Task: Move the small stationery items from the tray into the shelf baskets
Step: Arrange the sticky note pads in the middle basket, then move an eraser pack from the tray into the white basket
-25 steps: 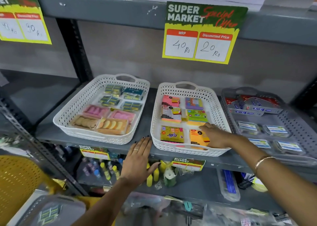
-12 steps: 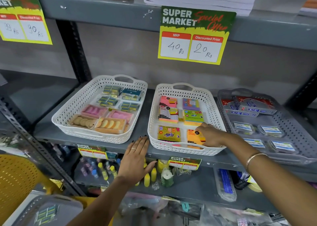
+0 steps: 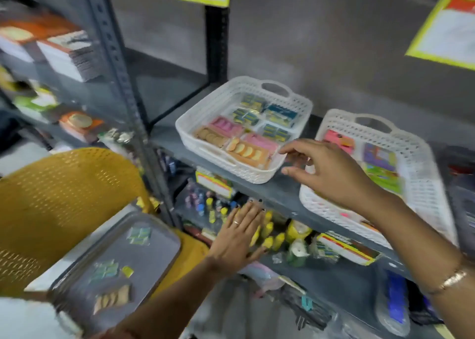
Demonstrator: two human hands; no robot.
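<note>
Head view, only one, and it's motion-blurred. Right hand [image 3: 331,174] is hovering between the two white shelf baskets, fingers spread and loosely curled, nothing visible in the grip. Thumb and index are pointing at the near right corner of the left white basket [image 3: 205,112]; can't tell if a fingertip is touching the rim. Left hand [image 3: 240,236] is lying flat, fingers spread, against the front of the lower shelf, over the yellow bottles [image 3: 270,237], holding nothing.

Left white basket is carrying packs in rows: biscuit-shaped eraser packs [image 3: 246,151] at the front, pink packs [image 3: 226,125] behind, blue-green packs [image 3: 279,113] at the back. Right white basket [image 3: 421,174] is holding bright sticky-note pads [image 3: 380,156].

Task items are sitting low left: grey tray [image 3: 151,264] resting on the yellow chair [image 3: 59,192], with two blue-green packs [image 3: 140,234], a small yellow item [image 3: 127,271] and one biscuit-shaped pack [image 3: 111,299] left on it.

Judgement: she's between placements, both hands empty, heading back for the next pick. Next move is calling for a reach down-left to the tray, a pinch on one pack, then a drop in with its matching row in the left basket. Roughly four items remaining.
</note>
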